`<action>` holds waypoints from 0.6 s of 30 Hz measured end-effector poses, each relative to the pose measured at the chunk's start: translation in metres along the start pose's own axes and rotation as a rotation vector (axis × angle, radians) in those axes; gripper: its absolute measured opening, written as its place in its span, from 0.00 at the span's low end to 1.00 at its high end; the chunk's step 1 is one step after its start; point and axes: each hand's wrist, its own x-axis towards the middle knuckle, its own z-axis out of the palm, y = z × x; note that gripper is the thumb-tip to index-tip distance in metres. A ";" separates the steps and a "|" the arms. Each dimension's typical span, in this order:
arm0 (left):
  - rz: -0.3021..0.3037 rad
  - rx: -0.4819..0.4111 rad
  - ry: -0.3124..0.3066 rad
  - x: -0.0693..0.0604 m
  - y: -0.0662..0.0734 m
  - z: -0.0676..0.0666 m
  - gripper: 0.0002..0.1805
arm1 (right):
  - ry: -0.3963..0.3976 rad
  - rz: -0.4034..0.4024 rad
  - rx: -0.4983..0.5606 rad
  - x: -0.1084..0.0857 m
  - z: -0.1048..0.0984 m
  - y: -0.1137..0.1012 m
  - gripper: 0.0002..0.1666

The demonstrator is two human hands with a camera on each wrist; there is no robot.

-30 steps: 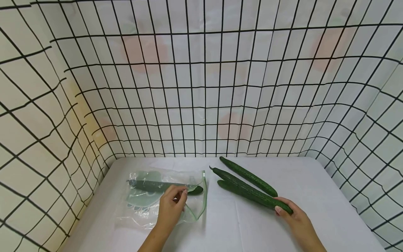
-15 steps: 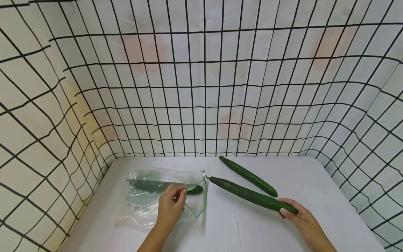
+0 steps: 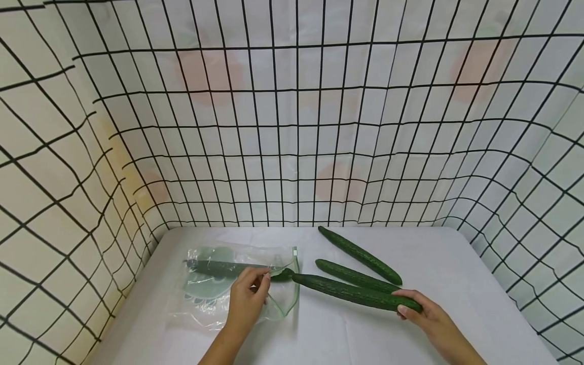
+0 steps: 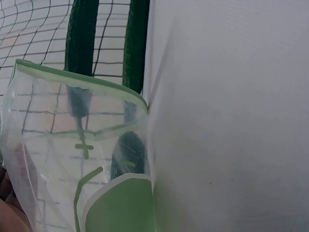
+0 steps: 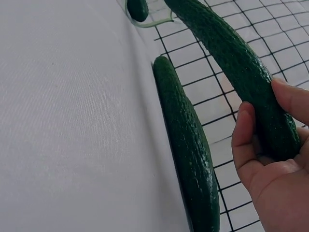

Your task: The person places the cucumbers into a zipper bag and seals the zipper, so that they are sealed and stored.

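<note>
My left hand (image 3: 248,299) pinches the upper film of a transparent zip bag (image 3: 191,315) at its green-edged mouth, lifting it a little. One cucumber (image 3: 219,269) lies inside the bag. In my right hand (image 3: 429,317) is another cucumber (image 3: 351,293), gripped near its blunt end between thumb and fingers. Its thin stem points left into the bag's mouth; the left wrist view shows the stem end (image 4: 77,104) through the film. Beneath and beyond the held one, a loose cucumber (image 5: 186,145) rests on the table.
A further loose cucumber (image 3: 360,256) lies diagonally behind, at the right of centre. The white table (image 3: 319,339) is bordered at the back and sides by a black wire grid (image 3: 297,152) over pale cloth.
My right hand has lifted the cucumber off the loose one and carried it left, its stem end now at the bag's mouth. My left hand stays on the film.
</note>
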 end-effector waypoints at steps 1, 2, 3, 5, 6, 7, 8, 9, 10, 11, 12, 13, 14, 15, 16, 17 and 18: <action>-0.001 0.001 0.001 0.000 0.000 0.000 0.07 | -0.008 -0.005 -0.008 0.001 0.001 -0.001 0.32; -0.003 0.002 0.002 0.000 0.000 0.000 0.07 | -0.008 -0.008 -0.014 0.001 0.001 -0.001 0.31; -0.003 0.004 0.003 0.000 0.001 0.000 0.07 | -0.015 -0.015 -0.023 0.002 0.002 -0.001 0.31; -0.005 0.005 0.004 0.001 0.001 0.000 0.07 | -0.026 -0.026 -0.032 0.004 0.004 -0.002 0.31; -0.007 0.004 0.003 0.001 0.001 0.000 0.07 | -0.037 -0.042 -0.035 0.005 0.004 -0.002 0.30; -0.008 0.004 0.003 0.001 0.001 0.000 0.07 | -0.048 -0.056 -0.041 0.006 0.005 -0.002 0.30; -0.011 0.003 0.002 0.001 0.001 0.000 0.07 | -0.057 -0.067 -0.039 0.007 0.006 -0.002 0.30; -0.012 0.003 0.001 0.001 0.001 -0.001 0.07 | -0.067 -0.078 -0.037 0.008 0.008 -0.002 0.30; -0.015 0.002 0.000 0.000 0.001 -0.001 0.07 | -0.072 -0.089 -0.036 0.009 0.009 -0.002 0.30; -0.019 0.002 0.000 0.000 0.001 -0.001 0.07 | -0.078 -0.098 -0.034 0.011 0.012 -0.002 0.30; -0.021 0.004 0.001 0.000 0.001 -0.001 0.07 | -0.077 -0.097 -0.024 0.013 0.014 -0.002 0.30; -0.021 0.006 0.002 0.000 0.001 -0.001 0.08 | -0.074 -0.094 -0.021 0.014 0.017 -0.002 0.30; -0.022 0.004 0.002 0.000 0.001 -0.001 0.08 | -0.071 -0.090 -0.017 0.016 0.020 -0.002 0.30; -0.023 0.005 0.003 0.000 0.001 -0.001 0.07 | -0.067 -0.086 -0.013 0.018 0.022 -0.002 0.30; -0.022 0.006 0.003 0.000 0.002 -0.001 0.07 | -0.064 -0.084 -0.008 0.019 0.025 -0.001 0.30; -0.019 0.006 0.003 0.000 0.002 -0.001 0.07 | -0.061 -0.075 -0.002 0.020 0.028 -0.001 0.30; -0.015 0.007 0.004 0.001 0.002 -0.001 0.07 | -0.056 -0.068 0.002 0.022 0.030 -0.001 0.31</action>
